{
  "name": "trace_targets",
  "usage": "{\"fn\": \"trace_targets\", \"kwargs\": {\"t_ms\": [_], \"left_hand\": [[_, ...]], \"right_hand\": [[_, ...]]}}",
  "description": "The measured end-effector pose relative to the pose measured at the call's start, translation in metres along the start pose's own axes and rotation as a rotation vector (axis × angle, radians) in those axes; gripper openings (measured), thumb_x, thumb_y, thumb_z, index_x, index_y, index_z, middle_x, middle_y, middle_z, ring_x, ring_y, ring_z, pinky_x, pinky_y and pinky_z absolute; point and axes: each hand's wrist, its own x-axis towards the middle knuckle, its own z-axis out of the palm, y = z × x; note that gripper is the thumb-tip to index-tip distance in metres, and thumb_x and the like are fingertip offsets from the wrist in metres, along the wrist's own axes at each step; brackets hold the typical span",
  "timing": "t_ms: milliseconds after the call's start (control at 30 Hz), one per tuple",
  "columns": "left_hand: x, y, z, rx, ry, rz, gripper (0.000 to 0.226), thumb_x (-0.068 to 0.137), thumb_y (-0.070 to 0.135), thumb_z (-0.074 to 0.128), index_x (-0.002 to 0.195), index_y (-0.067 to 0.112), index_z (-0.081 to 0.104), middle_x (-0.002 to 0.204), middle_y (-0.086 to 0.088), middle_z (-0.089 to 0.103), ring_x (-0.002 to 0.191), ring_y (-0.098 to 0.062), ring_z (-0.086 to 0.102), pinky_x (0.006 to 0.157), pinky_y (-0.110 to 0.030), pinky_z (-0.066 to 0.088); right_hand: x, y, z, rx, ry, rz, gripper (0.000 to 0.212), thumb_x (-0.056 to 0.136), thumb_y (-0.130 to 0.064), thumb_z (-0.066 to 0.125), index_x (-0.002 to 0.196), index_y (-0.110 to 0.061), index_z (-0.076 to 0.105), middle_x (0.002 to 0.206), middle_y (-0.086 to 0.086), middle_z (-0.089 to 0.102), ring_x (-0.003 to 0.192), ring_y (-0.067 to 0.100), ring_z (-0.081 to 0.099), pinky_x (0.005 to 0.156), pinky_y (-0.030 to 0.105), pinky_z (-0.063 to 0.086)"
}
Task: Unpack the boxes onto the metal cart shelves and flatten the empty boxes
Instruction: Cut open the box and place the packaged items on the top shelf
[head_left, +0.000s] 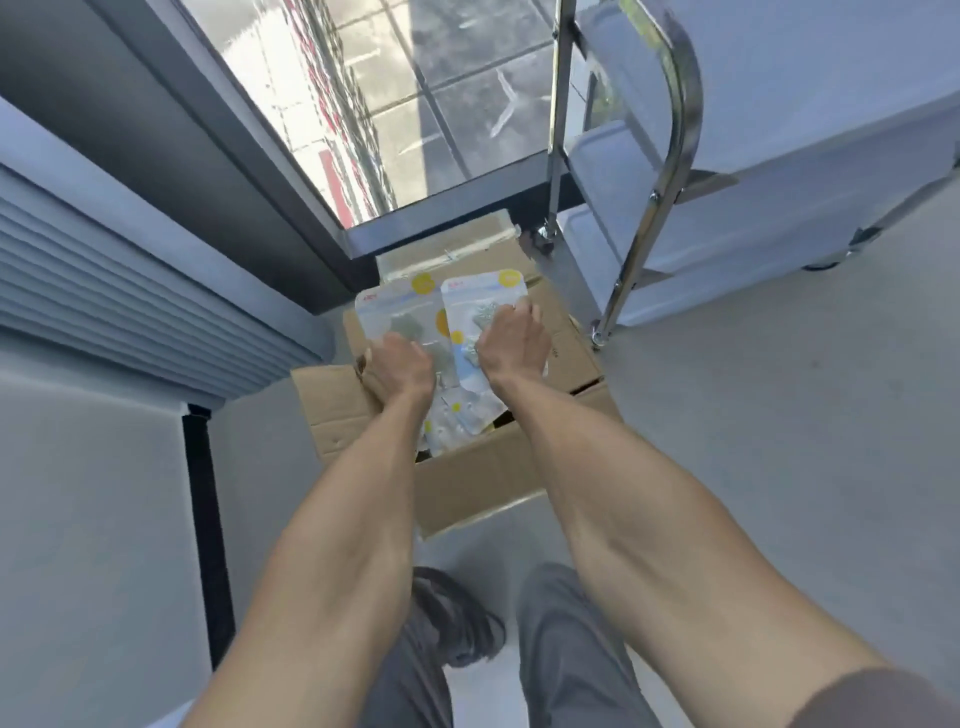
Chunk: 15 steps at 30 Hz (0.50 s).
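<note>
While a ribbed grey shutter (130, 291) fills the left edge and a dark door frame (218, 156) slants beside it, the open cardboard box (467, 478) sits on the smooth pale floor (779, 467) in the middle, its flaps folded outward and its far side pushed up against the sill of the glass door (395, 104). The box is plain brown corrugated card, creased at the flaps, and flat plastic packets lie loosely heaped inside it. The left hand (400, 366) reaches down over the box's left flap with fingers curled around the lower edge of a clear packet (400, 317), which has a pale blue header, yellow dots and something grey and lumpy showing through it. Just beside it, the right hand (514, 338) grips a second packet (483, 301) of the same kind, fingers folded over its right edge, so that the two packets stand side by side, overlapping slightly, above the box. Both bare forearms cross over the near part of the box and hide much of its contents. To the right stands the metal cart (654, 197), its shiny chrome tubes curving into a handle and its flat grey shelves close to the box's right corner. At the bottom, grey trouser legs and a dark shoe (457, 623) show.
</note>
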Motion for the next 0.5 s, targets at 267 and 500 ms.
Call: {"fn": "trace_targets", "kwargs": {"t_ms": [267,500], "left_hand": [[-0.140,0.165,-0.161,-0.019,-0.104,0.080,0.029,0.094,0.026,0.051,0.093,0.007,0.072,0.100,-0.013,0.070,0.098,-0.033,0.066,0.083,-0.039,0.054],[-0.176,0.319,-0.244,-0.077,-0.123,0.250,0.027,0.092,0.027,0.052,0.091,0.007,0.071,0.096,-0.012,0.070,0.090,-0.033,0.068,0.077,-0.036,0.052]], "right_hand": [[-0.016,0.044,-0.276,-0.018,0.060,0.129,0.023,0.088,-0.011,0.050,0.100,-0.003,0.067,0.114,0.012,0.058,0.108,0.032,0.053,0.083,0.040,0.046],[0.036,0.100,-0.456,-0.032,0.213,0.273,0.028,0.089,-0.012,0.048,0.108,-0.003,0.067,0.118,0.014,0.058,0.111,0.034,0.053,0.088,0.042,0.046]]}}
